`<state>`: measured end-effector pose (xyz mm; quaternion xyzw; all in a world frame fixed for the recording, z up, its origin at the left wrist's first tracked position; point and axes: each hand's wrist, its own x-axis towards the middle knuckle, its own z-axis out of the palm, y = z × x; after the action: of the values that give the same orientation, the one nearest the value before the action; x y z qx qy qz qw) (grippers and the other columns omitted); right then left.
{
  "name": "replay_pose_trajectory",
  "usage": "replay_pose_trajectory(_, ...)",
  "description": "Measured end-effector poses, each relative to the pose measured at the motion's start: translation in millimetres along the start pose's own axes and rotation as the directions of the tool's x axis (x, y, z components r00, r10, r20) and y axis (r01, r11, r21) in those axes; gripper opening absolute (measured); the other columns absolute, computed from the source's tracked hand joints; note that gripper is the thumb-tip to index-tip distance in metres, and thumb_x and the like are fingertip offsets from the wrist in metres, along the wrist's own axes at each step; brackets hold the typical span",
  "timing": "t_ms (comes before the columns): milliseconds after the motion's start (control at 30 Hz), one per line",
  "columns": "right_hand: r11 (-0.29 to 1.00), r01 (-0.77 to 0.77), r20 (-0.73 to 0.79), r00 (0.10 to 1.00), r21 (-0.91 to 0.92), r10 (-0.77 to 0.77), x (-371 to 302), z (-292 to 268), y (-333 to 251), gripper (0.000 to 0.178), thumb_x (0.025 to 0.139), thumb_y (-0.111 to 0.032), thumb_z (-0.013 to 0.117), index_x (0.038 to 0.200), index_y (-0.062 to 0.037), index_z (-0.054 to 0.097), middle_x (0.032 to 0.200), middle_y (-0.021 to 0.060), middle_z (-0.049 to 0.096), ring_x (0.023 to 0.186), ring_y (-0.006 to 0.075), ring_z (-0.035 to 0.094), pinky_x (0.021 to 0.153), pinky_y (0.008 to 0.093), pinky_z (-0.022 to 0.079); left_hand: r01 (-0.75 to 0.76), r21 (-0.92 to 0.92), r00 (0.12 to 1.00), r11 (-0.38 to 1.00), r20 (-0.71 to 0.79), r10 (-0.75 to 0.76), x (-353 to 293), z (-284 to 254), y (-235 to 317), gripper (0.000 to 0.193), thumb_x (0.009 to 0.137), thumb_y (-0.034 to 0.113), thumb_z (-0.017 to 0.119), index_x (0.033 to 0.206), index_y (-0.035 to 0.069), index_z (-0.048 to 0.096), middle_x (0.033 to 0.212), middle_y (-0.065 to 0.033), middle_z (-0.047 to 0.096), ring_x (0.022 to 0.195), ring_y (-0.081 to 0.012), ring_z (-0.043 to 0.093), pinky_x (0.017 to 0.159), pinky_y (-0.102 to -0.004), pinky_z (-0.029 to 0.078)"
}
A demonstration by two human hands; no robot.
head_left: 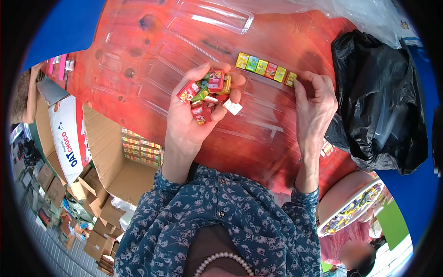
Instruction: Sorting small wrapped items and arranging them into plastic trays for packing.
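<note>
Cupped palm up, my left hand holds a loose pile of small boxes, red, green and yellow, one showing a white side. To its right, a row of several small boxes in yellow, green and red lies in a clear plastic tray on the red table. My right hand has its thumb and forefinger closed on the yellow box at the right end of that row. More clear plastic trays, seemingly unfilled, spread over the table around my left hand.
A black plastic bag lies at the right, with clear plastic sheeting behind it. An open cardboard box at the lower left contains rows of packed small boxes. A tub of colourful wrapped pieces stands lower right, near another person.
</note>
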<state>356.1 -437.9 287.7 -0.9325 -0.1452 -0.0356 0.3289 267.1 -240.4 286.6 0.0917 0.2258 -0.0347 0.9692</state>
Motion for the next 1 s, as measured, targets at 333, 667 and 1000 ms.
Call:
replay_pose_trajectory(333, 0.998, -0.039, -0.013, 0.999, 0.054, 0.040, -0.6, 5.0, -0.8, 0.018, 0.074, 0.001, 0.068, 0.092, 0.0000, 0.064, 0.082, 0.0135, 0.058, 0.070, 0.0258, 0.061, 0.063, 0.0334, 0.048, 0.006, 0.019, 1.000, 1.000, -0.025, -0.005, 1.1, 2.0, -2.4, 0.033, 0.093, 0.024, 0.046, 0.105, -0.003, 0.060, 0.097, -0.0245, 0.064, 0.075, -0.0282, 0.066, 0.041, -0.0251, 0.051)
replay_pose_trajectory(667, 0.099, -0.524, 0.503, 0.845, 0.846, 0.181, -1.0, -12.1, 2.4, 0.031, 0.098, -0.018, 0.044, 0.115, 0.0053, 0.055, 0.101, 0.0111, 0.063, 0.085, 0.0142, 0.057, 0.076, 0.0285, 0.049, 0.030, 0.015, 1.000, 0.999, 0.005, -0.030, 4.9, 1.3, -4.5, 0.033, 0.093, 0.024, 0.046, 0.105, -0.003, 0.060, 0.101, -0.0252, 0.063, 0.075, -0.0281, 0.065, 0.043, -0.0254, 0.051)
replay_pose_trajectory(1000, 0.104, -0.512, 0.482, 0.847, 0.852, 0.225, -3.9, -19.0, 4.1, 0.031, 0.090, 0.002, 0.049, 0.121, 0.0068, 0.048, 0.113, 0.0189, 0.060, 0.104, 0.0245, 0.060, 0.092, 0.0349, 0.048, 0.102, 0.025, 0.995, 0.995, -0.022, -0.101, 9.5, 1.4, -10.9, 0.032, 0.094, 0.026, 0.047, 0.106, -0.001, 0.059, 0.101, -0.0248, 0.063, 0.074, -0.0275, 0.064, 0.039, -0.0236, 0.046)
